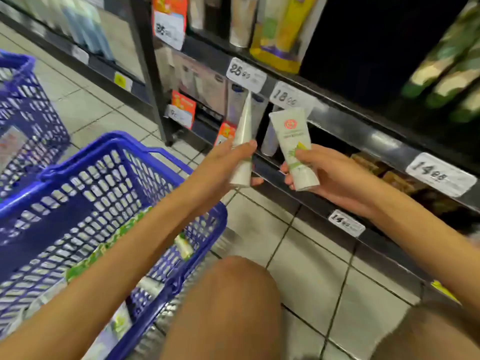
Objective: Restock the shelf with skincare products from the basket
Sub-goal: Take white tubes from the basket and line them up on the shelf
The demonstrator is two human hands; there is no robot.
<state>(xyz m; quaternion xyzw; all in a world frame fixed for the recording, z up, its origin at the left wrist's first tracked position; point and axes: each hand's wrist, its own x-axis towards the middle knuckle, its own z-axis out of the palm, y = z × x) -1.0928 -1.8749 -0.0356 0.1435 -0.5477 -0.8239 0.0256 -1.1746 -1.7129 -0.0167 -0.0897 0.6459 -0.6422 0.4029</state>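
Observation:
My left hand [220, 165] grips a white tube [242, 141] seen edge-on, crimped end pointing up. My right hand [327, 175] holds a second white tube [293, 141] with a red round logo and green print, its face turned to me. Both tubes hover in front of the dark shelf [350, 131], near the 18 price tag [285, 97]. The blue plastic basket [109, 162] stands on the floor at my left, with more white-and-green tubes [183, 246] lying in its bottom.
A second blue basket [23, 105] stands further left. Shelf rows carry grey tubes, a yellow pouch [283, 29] and green bottles [454, 66]. Price tags line the shelf edges. My knee [233, 294] is low in the middle over the tiled floor.

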